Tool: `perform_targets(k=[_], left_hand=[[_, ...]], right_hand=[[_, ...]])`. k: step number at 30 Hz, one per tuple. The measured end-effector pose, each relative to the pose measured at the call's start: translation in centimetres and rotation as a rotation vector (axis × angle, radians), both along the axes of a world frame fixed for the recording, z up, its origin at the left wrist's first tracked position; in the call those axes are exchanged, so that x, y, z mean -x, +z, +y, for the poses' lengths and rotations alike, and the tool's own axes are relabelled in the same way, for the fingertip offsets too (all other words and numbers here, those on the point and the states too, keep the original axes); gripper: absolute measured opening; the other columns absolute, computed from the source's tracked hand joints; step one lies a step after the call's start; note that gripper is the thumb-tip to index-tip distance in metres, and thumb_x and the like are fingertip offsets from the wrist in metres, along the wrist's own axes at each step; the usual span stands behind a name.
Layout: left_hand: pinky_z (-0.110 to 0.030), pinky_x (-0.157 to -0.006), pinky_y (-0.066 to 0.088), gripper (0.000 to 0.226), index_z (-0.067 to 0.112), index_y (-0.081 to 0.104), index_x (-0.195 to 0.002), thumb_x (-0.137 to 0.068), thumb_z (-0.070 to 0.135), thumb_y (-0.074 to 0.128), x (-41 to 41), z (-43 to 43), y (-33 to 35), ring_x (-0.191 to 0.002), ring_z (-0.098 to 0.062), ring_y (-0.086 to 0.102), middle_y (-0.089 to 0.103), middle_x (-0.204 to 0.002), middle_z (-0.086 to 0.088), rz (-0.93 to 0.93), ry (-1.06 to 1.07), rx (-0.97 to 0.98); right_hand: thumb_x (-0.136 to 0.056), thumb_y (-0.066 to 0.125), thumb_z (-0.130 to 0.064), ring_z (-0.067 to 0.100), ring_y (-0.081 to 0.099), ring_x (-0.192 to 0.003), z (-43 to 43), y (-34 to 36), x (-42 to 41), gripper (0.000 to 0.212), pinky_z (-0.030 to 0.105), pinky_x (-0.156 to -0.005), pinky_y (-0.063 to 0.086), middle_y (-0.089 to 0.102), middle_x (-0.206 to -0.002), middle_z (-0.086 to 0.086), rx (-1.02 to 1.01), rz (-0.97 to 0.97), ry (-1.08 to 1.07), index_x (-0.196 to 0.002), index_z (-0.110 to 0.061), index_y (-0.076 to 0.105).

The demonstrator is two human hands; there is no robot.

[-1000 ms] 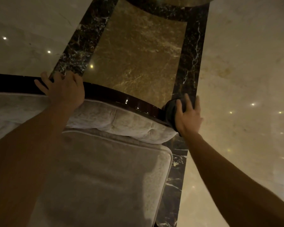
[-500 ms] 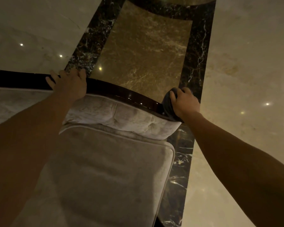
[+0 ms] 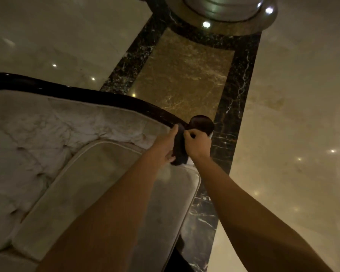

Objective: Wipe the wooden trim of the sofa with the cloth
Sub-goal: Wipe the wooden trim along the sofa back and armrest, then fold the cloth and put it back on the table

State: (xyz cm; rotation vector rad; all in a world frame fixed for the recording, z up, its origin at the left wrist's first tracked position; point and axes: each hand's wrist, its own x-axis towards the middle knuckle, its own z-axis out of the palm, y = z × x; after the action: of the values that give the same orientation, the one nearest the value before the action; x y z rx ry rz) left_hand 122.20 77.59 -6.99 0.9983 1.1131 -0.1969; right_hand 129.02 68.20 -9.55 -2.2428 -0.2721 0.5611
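Observation:
A dark glossy wooden trim (image 3: 106, 97) runs along the top of the pale tufted sofa back (image 3: 57, 124) and ends in a rounded knob (image 3: 201, 123) at the right. A dark cloth (image 3: 180, 148) hangs between my two hands just below that knob. My left hand (image 3: 166, 146) holds the cloth's left side, with fingers reaching up to the trim. My right hand (image 3: 197, 144) is closed on the cloth's upper right edge. A pale seat cushion (image 3: 98, 193) lies below my arms.
Polished marble floor (image 3: 292, 114) surrounds the sofa, with a dark veined border (image 3: 236, 99) and a brown inlay panel (image 3: 185, 75). A round metallic column base (image 3: 222, 10) stands at the top of the view beyond the sofa end.
My left hand left the trim's middle and came right to the cloth. My right hand drew the cloth off the knob, and both hands now hold it. The view shifted closer to the sofa end.

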Motion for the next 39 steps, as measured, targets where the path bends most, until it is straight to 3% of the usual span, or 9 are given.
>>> perform_targets(k=[5, 7, 11, 17, 23, 25, 29, 35, 39], left_hand=[[-0.051, -0.103, 0.046, 0.060, 0.011, 0.055, -0.129, -0.088, 0.054, 0.063, 9.5, -1.8, -0.1, -0.115, -0.033, 0.059, 0.064, -0.116, -0.013, -0.032, 0.149, 0.185], [-0.046, -0.093, 0.053, 0.065, 0.009, 0.055, -0.128, -0.085, 0.056, 0.066, 14.1, -2.3, 0.4, -0.109, -0.031, 0.063, 0.067, -0.111, -0.012, -0.036, 0.194, 0.172], [-0.035, -0.068, 0.058, 0.065, 0.007, 0.058, -0.129, -0.083, 0.053, 0.068, 22.5, -4.4, 1.9, -0.097, -0.025, 0.068, 0.070, -0.113, -0.010, -0.090, 0.353, 0.131], [-0.051, -0.098, 0.049, 0.069, 0.001, 0.045, -0.140, -0.093, 0.049, 0.058, 37.2, -10.6, 4.8, -0.119, -0.041, 0.056, 0.053, -0.136, -0.024, -0.145, 0.670, -0.078], [-0.055, -0.095, 0.051, 0.078, 0.009, 0.040, -0.146, -0.084, 0.045, 0.071, 53.8, -19.3, 7.8, -0.118, -0.036, 0.059, 0.053, -0.140, -0.017, -0.108, 1.094, -0.287], [-0.053, -0.090, 0.054, 0.074, 0.010, 0.045, -0.143, -0.084, 0.043, 0.073, 59.0, -22.5, 8.7, -0.112, -0.035, 0.063, 0.057, -0.135, -0.015, -0.074, 1.230, -0.355], [-0.034, -0.055, 0.058, 0.020, 0.028, 0.058, -0.102, -0.088, 0.029, 0.072, 66.5, -28.0, 10.2, -0.080, -0.018, 0.071, 0.067, -0.097, 0.001, -0.169, 1.495, -0.458], [-0.037, -0.063, 0.059, 0.040, 0.014, 0.050, -0.131, -0.095, 0.023, 0.064, 74.7, -34.5, 11.0, -0.095, -0.028, 0.068, 0.065, -0.115, -0.013, -0.135, 1.695, -0.536], [-0.030, -0.054, 0.057, 0.010, 0.030, 0.063, -0.098, -0.092, 0.024, 0.067, 79.7, -39.7, 11.0, -0.075, -0.018, 0.074, 0.074, -0.089, -0.001, -0.040, 1.889, -0.555]], right_hand=[[-0.098, 0.054, -0.020, 0.022, 0.064, -0.086, -0.9, 2.2, 7.0, 0.026, 0.036, -0.075, 0.054, 0.068, -0.085, 0.003, -0.128, 0.215, 0.050, -0.078, -0.023, 0.069], [-0.099, 0.056, -0.016, 0.025, 0.067, -0.098, -1.3, 3.6, 10.2, 0.020, 0.043, -0.089, 0.058, 0.070, -0.097, 0.004, -0.194, 0.290, 0.118, -0.093, -0.020, 0.074], [-0.096, 0.059, -0.006, 0.028, 0.070, -0.097, -2.1, 6.2, 17.4, 0.020, 0.045, -0.085, 0.061, 0.073, -0.100, 0.007, -0.291, 0.349, 0.283, -0.092, -0.019, 0.074], [-0.097, 0.061, -0.004, 0.013, 0.065, -0.080, -5.8, 9.6, 31.2, 0.015, 0.023, -0.062, 0.055, 0.069, -0.089, 0.002, -0.355, 0.508, 0.522, -0.091, -0.016, 0.068], [-0.096, 0.062, 0.000, 0.030, 0.064, -0.114, -10.3, 12.5, 46.3, 0.033, 0.037, -0.093, 0.055, 0.063, -0.129, 0.016, -0.267, 0.657, 0.785, -0.129, 0.000, 0.057], [-0.094, 0.064, 0.001, 0.032, 0.062, -0.119, -11.7, 13.8, 51.5, 0.043, 0.037, -0.089, 0.056, 0.061, -0.134, 0.016, -0.218, 0.725, 0.872, -0.136, -0.001, 0.052], [-0.091, 0.071, -0.005, 0.030, 0.067, -0.092, -13.4, 15.1, 59.3, 0.054, 0.034, -0.061, 0.054, 0.064, -0.129, 0.019, -0.011, 0.771, 1.062, -0.140, -0.008, 0.048], [-0.088, 0.077, -0.026, 0.024, 0.065, -0.076, -13.1, 14.9, 68.8, 0.038, 0.036, -0.069, 0.052, 0.071, -0.094, 0.010, 0.436, 0.640, 1.647, -0.121, -0.009, 0.065], [-0.087, 0.077, -0.033, 0.020, 0.052, -0.059, -14.2, 14.7, 76.5, 0.031, 0.029, -0.054, 0.037, 0.058, -0.066, 0.009, 0.716, 0.462, 2.093, -0.096, -0.004, 0.071]])
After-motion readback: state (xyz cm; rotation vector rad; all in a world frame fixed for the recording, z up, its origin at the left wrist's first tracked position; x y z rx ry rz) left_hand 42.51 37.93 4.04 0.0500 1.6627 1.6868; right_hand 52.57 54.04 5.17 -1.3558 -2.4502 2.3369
